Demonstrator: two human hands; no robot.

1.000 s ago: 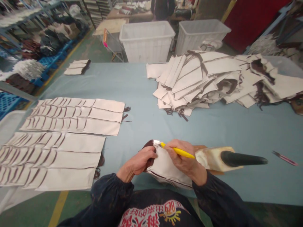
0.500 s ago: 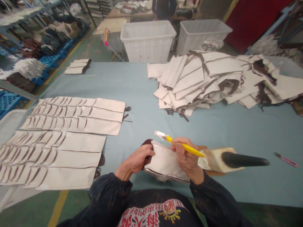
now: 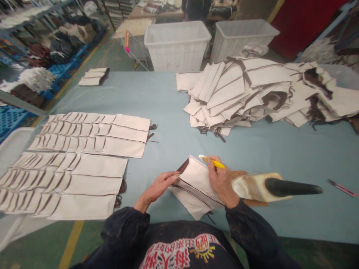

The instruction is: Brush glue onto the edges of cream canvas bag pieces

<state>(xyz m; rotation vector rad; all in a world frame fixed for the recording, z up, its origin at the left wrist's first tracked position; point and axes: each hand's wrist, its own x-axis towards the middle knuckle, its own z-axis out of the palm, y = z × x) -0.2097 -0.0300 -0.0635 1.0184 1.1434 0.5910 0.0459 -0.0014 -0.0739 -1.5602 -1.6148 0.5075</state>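
Observation:
A cream panel piece (image 3: 198,179) with dark brown edging lies spread in front of me, its dark side showing at the upper left corner. My left hand (image 3: 159,186) has its straightened fingers at the piece's left edge, thumb close against them. In my right hand (image 3: 221,183) is a brush with a yellow handle (image 3: 217,163); its whitish tip (image 3: 201,158) is at the piece's upper edge, and I cannot tell whether it touches. The right hand also rests over the piece's right end, hiding it. Just right of it lies a stained cream container (image 3: 248,186) with a black tapered part (image 3: 291,187).
Overlapping rows of cream panels (image 3: 92,186) lie at left, and a small stack (image 3: 94,76) sits at the far left. A heaped pile of panels (image 3: 238,93) covers the back right. Pink-handled snips (image 3: 342,188) lie at right. White bins (image 3: 178,45) stand beyond the table (image 3: 146,89).
The cream piece has opened out, showing more of its lower flap. My left hand has loosened from a curled grip to straighter fingers. The brush has moved right and slightly nearer the piece's upper edge.

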